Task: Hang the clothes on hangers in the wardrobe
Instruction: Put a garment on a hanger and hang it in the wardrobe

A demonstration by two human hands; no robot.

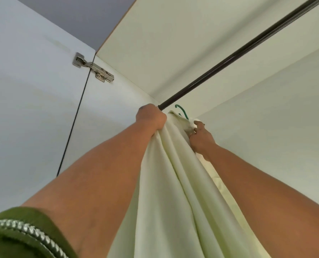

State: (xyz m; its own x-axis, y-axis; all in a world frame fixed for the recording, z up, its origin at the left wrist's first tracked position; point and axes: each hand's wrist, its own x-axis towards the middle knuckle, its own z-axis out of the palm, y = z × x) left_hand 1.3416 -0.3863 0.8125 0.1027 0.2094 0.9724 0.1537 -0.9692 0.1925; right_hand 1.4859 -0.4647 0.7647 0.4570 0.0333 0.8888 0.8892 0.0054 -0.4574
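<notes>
Both hands grip a pale garment on a green hanger inside the wardrobe.

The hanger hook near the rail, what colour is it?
Green; the hanger hook shows in the head view, just beside the dark rail.

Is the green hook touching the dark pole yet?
Apart. In the head view, the green hook sits just below and beside the dark pole, with pale wardrobe wall showing between them.

The person is wearing a short olive-green sleeve edged with a silver braided trim; both forearms are showing bare.
</notes>
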